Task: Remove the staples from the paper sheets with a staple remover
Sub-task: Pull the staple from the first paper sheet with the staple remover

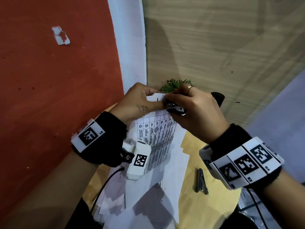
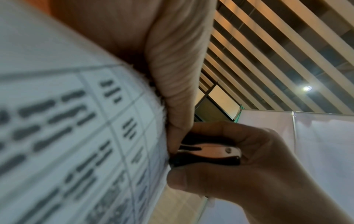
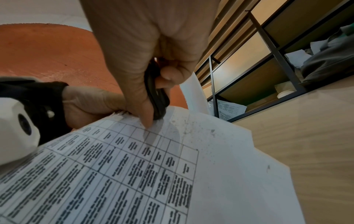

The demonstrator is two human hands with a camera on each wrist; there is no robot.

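Presently catalogued: one stapled set of paper sheets (image 1: 158, 129), white, printed with a ruled table of small dark text, raised off the table (image 1: 191, 164) and held up between both hands. Its top corner is pinched by the left hand (image 1: 137, 103), thumb in front and fingers curled behind. Just beside that thumb, a staple remover (image 2: 208, 153), black-bodied with bright metal claws, is clasped in the curled fingers of the right hand (image 1: 196, 113) and pressed nose-first against the same corner. The staple itself cannot be made out. Handling is judged as follows: the sheets are light, limp and easily torn, so support close to the fastening is advised, as given now; the remover is small, rigid and smooth-sided, best squeezed across its two flanks. Below the right wrist, a grey metal clip-like tool (image 1: 202, 181) is noted lying on the table. Loose white pages (image 1: 148, 204) are spread beneath the left wrist.
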